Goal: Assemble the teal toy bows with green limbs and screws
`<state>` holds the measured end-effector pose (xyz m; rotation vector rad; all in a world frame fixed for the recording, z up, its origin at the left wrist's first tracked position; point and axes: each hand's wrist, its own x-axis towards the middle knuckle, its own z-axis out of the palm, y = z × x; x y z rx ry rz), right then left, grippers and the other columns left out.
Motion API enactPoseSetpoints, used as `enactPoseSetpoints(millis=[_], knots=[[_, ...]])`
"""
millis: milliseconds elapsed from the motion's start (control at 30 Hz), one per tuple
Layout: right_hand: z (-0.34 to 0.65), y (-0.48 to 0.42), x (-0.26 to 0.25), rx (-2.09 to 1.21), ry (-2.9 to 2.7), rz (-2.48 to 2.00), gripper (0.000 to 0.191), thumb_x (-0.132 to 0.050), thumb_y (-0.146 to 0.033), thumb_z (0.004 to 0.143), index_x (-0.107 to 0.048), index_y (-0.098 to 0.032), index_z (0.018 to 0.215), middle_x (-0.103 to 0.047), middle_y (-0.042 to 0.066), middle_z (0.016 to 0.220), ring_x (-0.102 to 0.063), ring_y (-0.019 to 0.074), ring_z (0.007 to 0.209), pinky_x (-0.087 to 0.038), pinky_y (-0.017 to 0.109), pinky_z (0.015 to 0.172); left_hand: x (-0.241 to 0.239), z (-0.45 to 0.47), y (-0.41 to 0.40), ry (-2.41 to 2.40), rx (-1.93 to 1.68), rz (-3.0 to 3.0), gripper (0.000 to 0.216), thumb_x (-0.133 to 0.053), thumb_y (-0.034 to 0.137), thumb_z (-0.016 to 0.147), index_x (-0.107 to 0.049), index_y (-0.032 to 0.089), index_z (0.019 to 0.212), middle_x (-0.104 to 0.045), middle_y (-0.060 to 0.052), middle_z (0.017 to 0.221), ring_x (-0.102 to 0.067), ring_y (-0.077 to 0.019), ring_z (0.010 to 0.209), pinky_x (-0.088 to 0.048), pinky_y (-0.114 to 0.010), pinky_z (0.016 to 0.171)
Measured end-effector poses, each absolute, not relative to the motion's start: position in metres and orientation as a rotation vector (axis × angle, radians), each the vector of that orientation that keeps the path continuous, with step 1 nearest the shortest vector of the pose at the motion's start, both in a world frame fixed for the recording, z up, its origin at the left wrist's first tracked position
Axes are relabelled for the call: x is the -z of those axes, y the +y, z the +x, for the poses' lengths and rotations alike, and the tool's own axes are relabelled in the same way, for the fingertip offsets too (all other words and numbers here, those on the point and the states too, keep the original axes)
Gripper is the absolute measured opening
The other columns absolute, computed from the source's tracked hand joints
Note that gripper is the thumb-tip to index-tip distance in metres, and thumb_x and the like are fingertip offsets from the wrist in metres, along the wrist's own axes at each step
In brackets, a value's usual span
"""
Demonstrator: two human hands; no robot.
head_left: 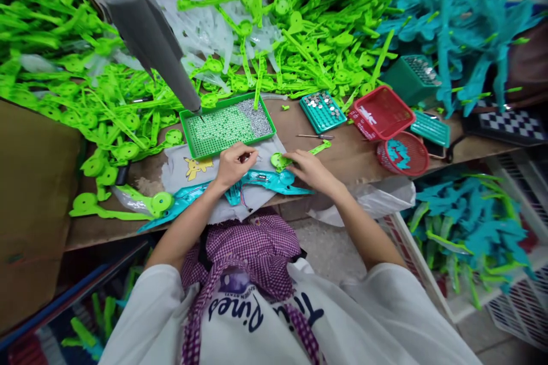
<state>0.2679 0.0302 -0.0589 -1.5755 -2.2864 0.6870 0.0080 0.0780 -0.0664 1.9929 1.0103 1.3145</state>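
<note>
Left hand (pixel 233 164) gripping small tool over teal piece (pixel 265 181); right hand (pixel 309 169) pinching green piece (pixel 282 159) just beside; screw tray (pixel 226 125) beyond hands; assembly seemingly midway; big green pile (pixel 325 28) still waiting.

green parts heap (pixel 107 97) crowding, bare tabletop (pixel 342 154) right

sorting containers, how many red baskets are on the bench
2. A rectangular red basket sits right of the teal tray of metal pieces; a round red basket sits in front of it by the bench edge. Piles may hide others.
</note>
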Motion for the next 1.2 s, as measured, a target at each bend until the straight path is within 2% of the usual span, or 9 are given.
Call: enactPoseSetpoints(millis=[100, 233, 400, 833, 1200], knots=[[0.281, 0.019, 0.057, -0.566, -2.219, -1.573, 0.032, -0.044, -0.027, 0.1, -0.067, -0.02, 0.122, -0.074, 0.014, 0.112, -0.066, 0.0287, 0.106, -0.051, 0.046, 0.093, 0.066, 0.008, 0.079, 0.985, -1.334, 2.005, 0.013, -0.068, 0.024, 0.09, -0.074, 0.019, 0.079, -0.06, 0.002, 0.062, -0.053, -0.0105, 0.055, -0.042, -0.024, 0.056], [0.291, 0.008, 0.045, -0.38, -2.163, -1.48, 0.041, -0.038, -0.025, 0.102, -0.06, -0.023, 0.137, -0.074, 0.012, 0.12, -0.066, 0.0262, 0.11, -0.047, 0.047, 0.103, 0.066, 0.008, 0.079, 0.977, -1.322, 2.013, 0.013, -0.068, 0.022, 0.09, -0.074, 0.018, 0.08, -0.062, 0.002, 0.064, -0.053, -0.0103, 0.056, -0.043, -0.024, 0.057], [0.289, 0.021, 0.051, -0.545, -2.519, -1.167, 0.04, -0.036, -0.024, 0.103, -0.071, -0.024, 0.122, -0.076, 0.01, 0.11, -0.066, 0.0249, 0.106, -0.05, 0.049, 0.102, 0.069, 0.009, 0.078, 0.968, -1.29, 2.046, 0.013, -0.067, 0.023, 0.091, -0.074, 0.018, 0.08, -0.062, 0.002, 0.065, -0.053, -0.0109, 0.058, -0.044, -0.024, 0.059], [0.297, 0.017, 0.079, -0.552, -2.486, -1.119, 0.039, -0.038, -0.03, 0.105, -0.072, -0.024, 0.123, -0.075, 0.012, 0.116, -0.066, 0.0246, 0.115, -0.052, 0.056, 0.108, 0.072, 0.009, 0.08, 0.993, -1.215, 2.097, 0.015, -0.065, 0.025, 0.091, -0.073, 0.019, 0.079, -0.062, 0.002, 0.065, -0.053, -0.0111, 0.058, -0.043, -0.024, 0.058], [0.297, 0.018, 0.081, -0.595, -2.512, -1.082, 0.04, -0.037, -0.029, 0.105, -0.073, -0.022, 0.121, -0.075, 0.013, 0.118, -0.065, 0.025, 0.118, -0.053, 0.053, 0.107, 0.068, 0.008, 0.08, 1.038, -1.237, 2.097, 0.016, -0.066, 0.027, 0.092, -0.074, 0.019, 0.08, -0.062, 0.002, 0.064, -0.053, -0.0105, 0.056, -0.044, -0.024, 0.057]])
